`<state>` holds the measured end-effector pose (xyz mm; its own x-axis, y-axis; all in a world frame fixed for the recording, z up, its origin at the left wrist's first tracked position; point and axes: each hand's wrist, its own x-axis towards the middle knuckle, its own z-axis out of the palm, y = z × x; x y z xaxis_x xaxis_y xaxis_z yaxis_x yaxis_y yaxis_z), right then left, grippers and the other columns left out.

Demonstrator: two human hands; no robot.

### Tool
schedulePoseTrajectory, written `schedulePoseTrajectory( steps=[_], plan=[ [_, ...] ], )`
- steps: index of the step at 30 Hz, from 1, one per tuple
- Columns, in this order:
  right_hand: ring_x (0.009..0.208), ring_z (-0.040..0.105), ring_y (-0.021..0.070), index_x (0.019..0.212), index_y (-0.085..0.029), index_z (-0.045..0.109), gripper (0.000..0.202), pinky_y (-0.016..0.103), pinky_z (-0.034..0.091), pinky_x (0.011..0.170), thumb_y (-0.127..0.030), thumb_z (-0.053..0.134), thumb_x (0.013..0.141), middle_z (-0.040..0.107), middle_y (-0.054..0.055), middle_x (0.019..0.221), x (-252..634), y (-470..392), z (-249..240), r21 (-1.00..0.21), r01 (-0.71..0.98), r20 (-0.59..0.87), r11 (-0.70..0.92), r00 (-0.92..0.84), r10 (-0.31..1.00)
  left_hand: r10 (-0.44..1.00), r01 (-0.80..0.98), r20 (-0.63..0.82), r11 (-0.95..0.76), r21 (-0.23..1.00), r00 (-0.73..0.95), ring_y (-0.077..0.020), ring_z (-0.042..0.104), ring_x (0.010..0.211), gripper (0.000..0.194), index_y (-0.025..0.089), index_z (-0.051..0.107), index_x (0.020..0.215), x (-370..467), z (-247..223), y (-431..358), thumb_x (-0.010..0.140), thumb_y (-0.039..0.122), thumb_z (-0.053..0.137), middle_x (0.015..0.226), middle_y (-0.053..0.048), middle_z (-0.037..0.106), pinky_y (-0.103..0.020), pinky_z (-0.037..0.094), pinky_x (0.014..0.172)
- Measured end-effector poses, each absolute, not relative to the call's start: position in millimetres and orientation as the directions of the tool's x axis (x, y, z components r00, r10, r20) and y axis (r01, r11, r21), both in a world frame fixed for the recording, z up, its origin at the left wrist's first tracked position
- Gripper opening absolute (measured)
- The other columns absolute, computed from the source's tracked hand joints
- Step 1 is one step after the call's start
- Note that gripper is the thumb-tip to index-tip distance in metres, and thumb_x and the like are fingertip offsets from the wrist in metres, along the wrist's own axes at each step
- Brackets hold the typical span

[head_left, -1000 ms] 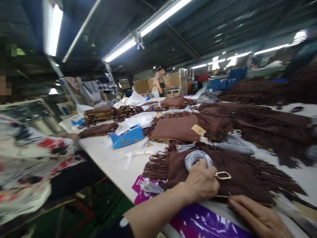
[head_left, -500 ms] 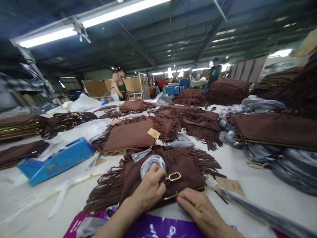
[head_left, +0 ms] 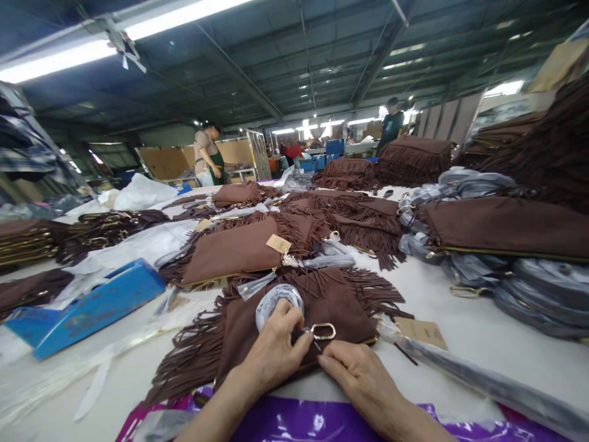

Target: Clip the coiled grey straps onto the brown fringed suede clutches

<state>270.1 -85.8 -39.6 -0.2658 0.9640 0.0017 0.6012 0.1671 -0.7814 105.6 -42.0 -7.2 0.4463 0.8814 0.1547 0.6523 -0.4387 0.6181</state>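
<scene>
A brown fringed bag [head_left: 345, 301] lies flat in front of me, its gold zipper edge towards me. On it rests a coiled strap [head_left: 278, 298] in clear plastic wrap, with an oval gold clasp [head_left: 323, 331] at its end. My left hand [head_left: 276, 341] is closed on the strap's dark end beside the clasp. My right hand [head_left: 361, 371] pinches a thin, pointed thing [head_left: 317, 347] whose tip reaches close to the clasp. What exactly it is, I cannot make out. Purple plastic [head_left: 294, 420] lies under my forearms.
A blue tape dispenser [head_left: 87, 307] stands at left. Behind the bag lies another fringed bag [head_left: 234, 248] with a tan tag [head_left: 278, 244]. On the right are a plastic-wrapped strap [head_left: 460, 368], a cardboard tag [head_left: 423, 331] and wrapped coils [head_left: 543, 294]. Co-workers stand far back.
The view has turned slightly right. My right hand has moved up from the zipper towards the clasp, with the thin thing in its fingers. My left hand keeps its hold on the strap.
</scene>
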Motion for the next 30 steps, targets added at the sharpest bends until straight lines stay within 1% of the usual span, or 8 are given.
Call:
schedulePoseTrajectory(
  steps=[2,6,9,13,15,19,23,30],
  plan=[
    [0.058,0.049,0.0114,0.060,-0.018,0.046,0.030,0.023,0.028,0.054,-0.031,0.042,0.086,0.054,-0.002,0.061,269.9,-85.7,-38.6,-0.767,0.619,0.001,0.169,-0.262,0.965,0.873,0.640,0.161,-0.452,0.622,0.460,-0.0173,0.043,0.078,0.009,0.020,0.039,0.069,105.9,-7.5,-41.9,0.077,0.020,0.042,0.081,-0.001,0.042,-0.032,0.036,0.072],
    [0.060,0.051,0.0120,0.061,-0.018,0.050,0.029,0.023,0.030,0.055,-0.031,0.043,0.087,0.056,-0.002,0.062,269.7,-85.7,-37.8,-0.741,0.650,-0.004,0.172,-0.260,0.966,0.863,0.624,0.176,-0.470,0.624,0.474,-0.0174,0.044,0.079,0.008,0.020,0.039,0.069,104.2,-10.7,-41.1,0.074,0.014,0.037,0.081,-0.002,0.041,-0.032,0.036,0.073],
    [0.060,0.051,0.0122,0.062,-0.018,0.050,0.030,0.023,0.030,0.055,-0.032,0.043,0.087,0.056,-0.002,0.062,269.5,-85.9,-37.8,-0.726,0.665,-0.008,0.174,-0.260,0.965,0.872,0.630,0.215,-0.470,0.619,0.439,-0.0176,0.044,0.077,0.010,0.020,0.039,0.070,102.9,-15.5,-40.7,0.072,0.011,0.036,0.079,-0.002,0.042,-0.032,0.037,0.072],
    [0.062,0.052,0.0126,0.065,-0.018,0.053,0.029,0.023,0.030,0.057,-0.031,0.042,0.087,0.058,-0.001,0.065,269.8,-86.9,-37.6,-0.728,0.662,-0.007,0.178,-0.267,0.964,0.864,0.621,0.237,-0.488,0.613,0.445,-0.0167,0.045,0.079,0.020,0.020,0.046,0.079,101.2,-22.1,-39.9,0.073,0.007,0.033,0.082,-0.002,0.043,-0.031,0.037,0.073],
    [0.061,0.051,0.0124,0.064,-0.018,0.053,0.029,0.023,0.029,0.056,-0.031,0.043,0.087,0.057,-0.001,0.064,269.7,-87.3,-37.7,-0.718,0.672,-0.003,0.180,-0.262,0.965,0.851,0.613,0.223,-0.503,0.610,0.476,-0.0161,0.045,0.079,0.022,0.020,0.050,0.079,101.0,-23.3,-39.5,0.076,0.007,0.033,0.083,-0.002,0.043,-0.030,0.038,0.073],
    [0.057,0.048,0.0111,0.061,-0.018,0.051,0.029,0.023,0.027,0.053,-0.030,0.045,0.087,0.054,-0.003,0.060,268.1,-87.2,-38.0,-0.710,0.682,0.008,0.176,-0.242,0.970,0.838,0.621,0.223,-0.524,0.583,0.498,-0.0157,0.045,0.077,0.019,0.018,0.052,0.073,101.4,-20.5,-40.4,0.078,0.008,0.036,0.081,-0.002,0.041,-0.030,0.038,0.072],
    [0.057,0.048,0.0101,0.060,-0.017,0.053,0.027,0.022,0.025,0.053,-0.026,0.047,0.086,0.055,-0.003,0.059,264.9,-85.1,-34.4,-0.705,0.697,-0.022,0.132,-0.207,0.978,0.810,0.592,0.238,-0.561,0.579,0.536,-0.0151,0.046,0.078,0.011,0.017,0.052,0.073,99.4,-17.5,-42.1,0.080,0.014,0.044,0.082,-0.002,0.042,-0.029,0.039,0.072],
    [0.062,0.054,0.0126,0.065,-0.016,0.062,0.023,0.024,0.024,0.053,-0.021,0.049,0.084,0.065,0.003,0.067,253.8,-76.4,-15.3,-0.568,0.822,-0.157,0.042,-0.158,0.975,0.784,0.570,0.296,-0.606,0.555,0.545,-0.0138,0.047,0.078,0.010,0.017,0.055,0.076,94.3,-24.7,-36.6,0.076,0.009,0.050,0.083,-0.002,0.042,-0.026,0.041,0.070]
  ],
)
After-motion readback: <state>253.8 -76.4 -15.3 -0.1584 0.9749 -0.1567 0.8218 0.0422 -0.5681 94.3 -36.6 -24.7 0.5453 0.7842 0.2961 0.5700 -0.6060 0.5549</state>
